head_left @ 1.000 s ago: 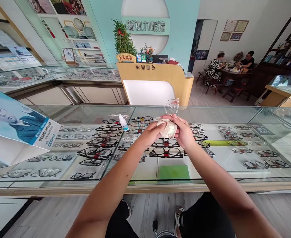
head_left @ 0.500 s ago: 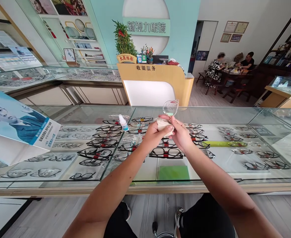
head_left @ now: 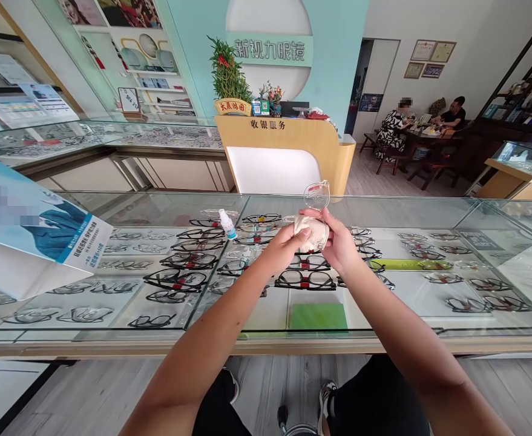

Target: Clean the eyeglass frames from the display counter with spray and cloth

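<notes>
A pair of clear-framed glasses [head_left: 316,195] is held up over the glass counter, one lens standing above my fingers with droplets on it. My right hand [head_left: 341,245] is closed on the frame near its middle. In my left hand [head_left: 284,245] a cream cloth [head_left: 310,232] is bunched and pressed against the other lens, with the thumb on top. The cloth covers most of that lens. To the left of my hands, a small white spray bottle [head_left: 227,224] with a blue label stands on the counter.
The glass display counter [head_left: 261,335] holds rows of glasses under its top. A blue and white cardboard sign [head_left: 29,224] stands at the left. Beyond is a wooden cashier desk [head_left: 284,134]. Two people sit at a table [head_left: 429,131] at the back right.
The glasses and both hands have shifted slightly right. My left hand's cloth now lies over the lower lens, its rim showing beside my right fingers.
</notes>
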### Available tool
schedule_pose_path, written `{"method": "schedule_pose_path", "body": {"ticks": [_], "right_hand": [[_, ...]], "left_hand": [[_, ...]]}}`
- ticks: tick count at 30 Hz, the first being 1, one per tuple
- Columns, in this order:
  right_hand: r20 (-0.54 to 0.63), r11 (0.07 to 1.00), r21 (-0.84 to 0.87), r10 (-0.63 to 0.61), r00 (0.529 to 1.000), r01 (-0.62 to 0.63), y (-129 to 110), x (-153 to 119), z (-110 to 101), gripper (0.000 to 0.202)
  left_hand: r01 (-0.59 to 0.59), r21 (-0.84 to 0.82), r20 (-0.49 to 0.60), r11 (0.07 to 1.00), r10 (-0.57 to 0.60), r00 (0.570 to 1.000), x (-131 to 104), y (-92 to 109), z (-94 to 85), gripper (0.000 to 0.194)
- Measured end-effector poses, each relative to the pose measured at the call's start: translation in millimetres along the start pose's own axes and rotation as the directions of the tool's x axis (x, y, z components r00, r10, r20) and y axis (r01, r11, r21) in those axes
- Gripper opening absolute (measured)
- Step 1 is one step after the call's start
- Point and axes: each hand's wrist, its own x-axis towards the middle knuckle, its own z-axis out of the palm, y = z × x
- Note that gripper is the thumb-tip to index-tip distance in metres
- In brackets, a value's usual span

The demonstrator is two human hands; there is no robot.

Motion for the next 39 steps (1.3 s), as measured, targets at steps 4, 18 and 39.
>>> {"method": "schedule_pose_path", "body": {"ticks": [4, 18, 39], "right_hand": [[-0.006, 1.000, -0.006, 0.000, 1.000, 0.000, 0.6, 1.0, -1.5, 0.058], [0.074, 0.990, -0.131, -0.043, 0.996, 0.052, 3.8, -15.1, 18.2, 0.072], [-0.007, 0.998, -0.006, -0.070, 0.998, 0.070, 7.1, 0.1, 3.3, 0.058]], "left_hand": [[0.018, -0.052, 0.084, 0.999, -0.014, 0.996, -1.4, 8.0, 1.8, 0.072], [-0.095, -0.062, -0.184, 0.994, 0.082, 0.980, -10.2, 14.0, 29.2, 0.060], [-0.034, -0.091, -0.021, 0.995, 0.032, 0.999, -2.7, 11.6, 16.6, 0.057]]}}
